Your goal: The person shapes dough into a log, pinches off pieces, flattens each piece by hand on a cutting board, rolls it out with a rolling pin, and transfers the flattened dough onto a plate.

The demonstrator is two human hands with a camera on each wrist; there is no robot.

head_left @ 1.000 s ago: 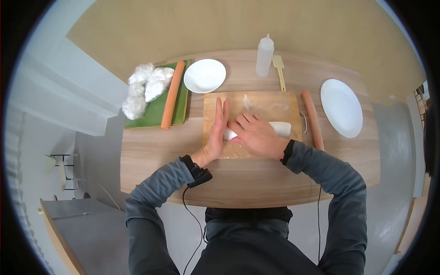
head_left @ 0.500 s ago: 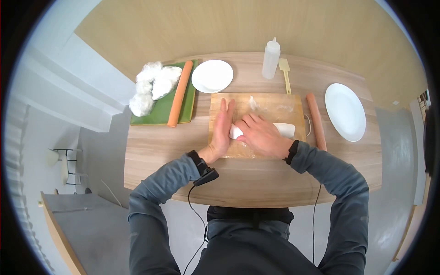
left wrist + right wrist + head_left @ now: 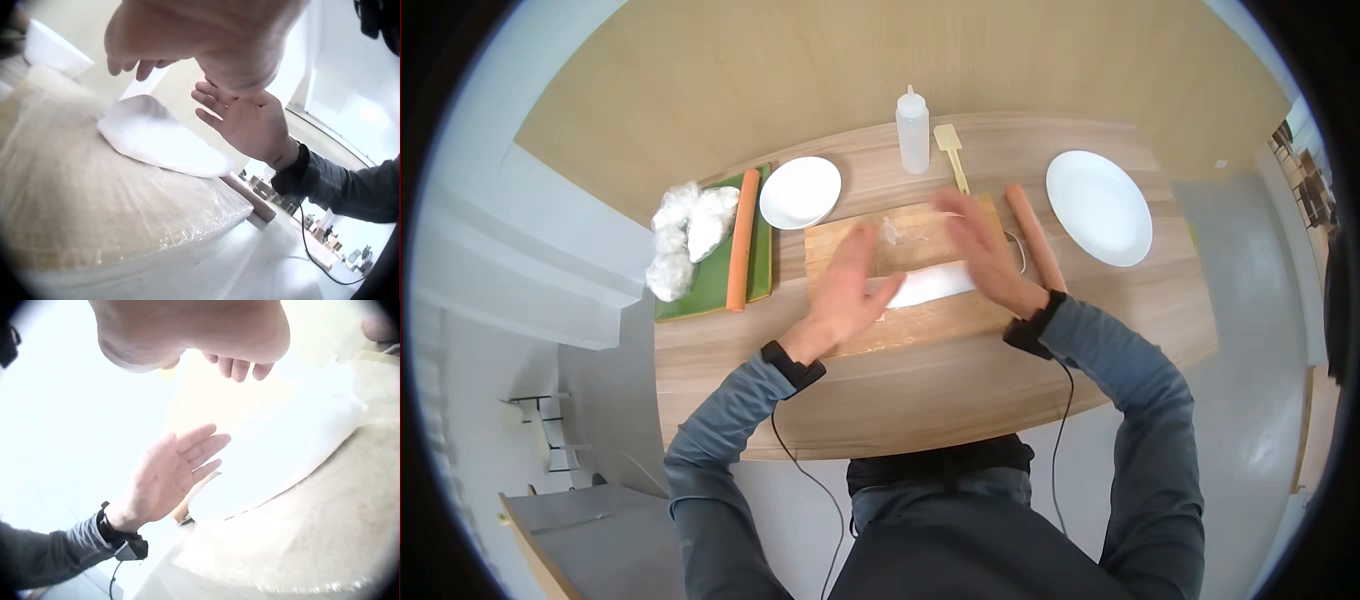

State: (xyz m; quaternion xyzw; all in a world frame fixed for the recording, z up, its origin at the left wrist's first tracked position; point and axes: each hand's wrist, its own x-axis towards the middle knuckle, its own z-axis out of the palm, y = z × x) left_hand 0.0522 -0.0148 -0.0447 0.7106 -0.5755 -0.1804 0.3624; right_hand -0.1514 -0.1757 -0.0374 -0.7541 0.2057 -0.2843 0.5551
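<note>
A thick white log of what looks like dough [image 3: 930, 286] lies across a wooden board [image 3: 900, 335] covered in clear film. Over its left end is my left hand [image 3: 843, 292], with extended fingers and the thumb spread toward the log. My right hand [image 3: 983, 250] is held over the other end, its fingers straight and slightly blurred. Both palms face each other, with nothing in them. In the left wrist view the right hand [image 3: 253, 125] is raised above the log [image 3: 162, 139]. The right wrist view shows the left hand [image 3: 164, 475] beside the log's far end.
Left of the board, a green tray [image 3: 715, 275] bears an orange rolling pin [image 3: 743, 240] and plastic-wrapped white lumps [image 3: 690, 225]. Behind stand a white bowl [image 3: 800, 192], a squeeze bottle [image 3: 913, 135] and a spatula [image 3: 951, 150]. To the right are another rolling pin [image 3: 1034, 235] and an oval plate [image 3: 1100, 208].
Both hands have come up off the dough and moved apart. Earlier the right hand gripped the log and the left stood upright against its left end. The head view has shifted.
</note>
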